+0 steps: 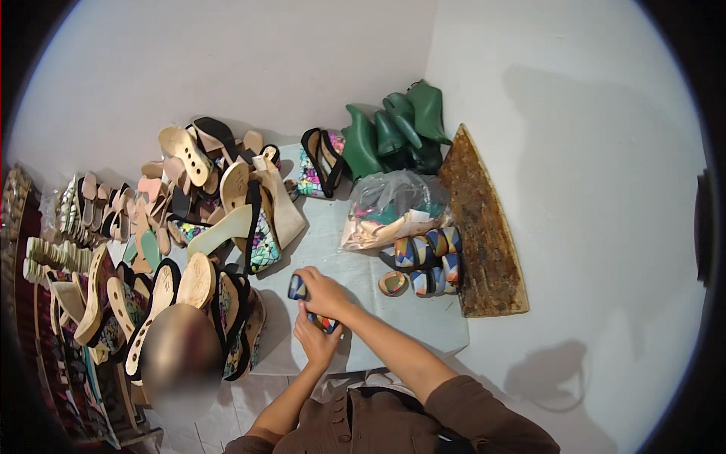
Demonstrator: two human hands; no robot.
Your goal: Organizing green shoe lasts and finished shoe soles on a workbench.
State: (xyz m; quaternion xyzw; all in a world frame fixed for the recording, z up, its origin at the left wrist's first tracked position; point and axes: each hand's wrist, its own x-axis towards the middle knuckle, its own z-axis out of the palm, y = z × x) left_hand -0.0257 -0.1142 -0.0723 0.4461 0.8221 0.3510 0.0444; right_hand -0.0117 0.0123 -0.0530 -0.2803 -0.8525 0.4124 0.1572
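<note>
Close together near the table's front edge, both my hands are closed on a small piece with a multicoloured geometric pattern (pixel 297 286). My right hand (pixel 327 293) comes over it from above, its blue end showing past the fingertips. Just below, my left hand (pixel 316 339) grips the orange and blue part by my right wrist. Whether this is one piece or two, I cannot tell, as my fingers cover the middle. Similarly patterned curved bands (pixel 427 248) lie stacked at the right, with a single ring-shaped band (pixel 392 283) beside them.
Wedge sandals and soles (pixel 261 234) crowd the left side. Green shoe lasts (pixel 367 144) stand at the back, behind a clear plastic bag (pixel 393 216) of pieces. A brown-stained board (pixel 484 242) leans against the right wall. A pale cover (pixel 363 287) lies over the table.
</note>
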